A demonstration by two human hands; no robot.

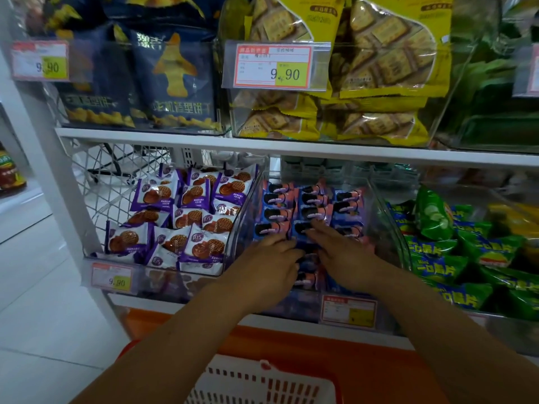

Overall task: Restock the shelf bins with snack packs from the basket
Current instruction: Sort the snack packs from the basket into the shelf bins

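Pressing blue snack packs (pixel 312 212), right hand (pixel 344 253) lies spread; left hand (pixel 269 265) beside, grip unclear.

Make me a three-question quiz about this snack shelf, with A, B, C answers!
1. Where are the left hand and the right hand? A. on the floor B. in the middle bin C. on the top shelf
2. What colour are the cookie packs in the left bin? A. green B. yellow C. purple and white
3. What are the hands doing? A. touching the blue packs B. holding a bottle C. waving in the air
Answers: 1 B, both reach between its clear walls; 2 C, purple edges on white wrappers; 3 A, fingers lie on them.
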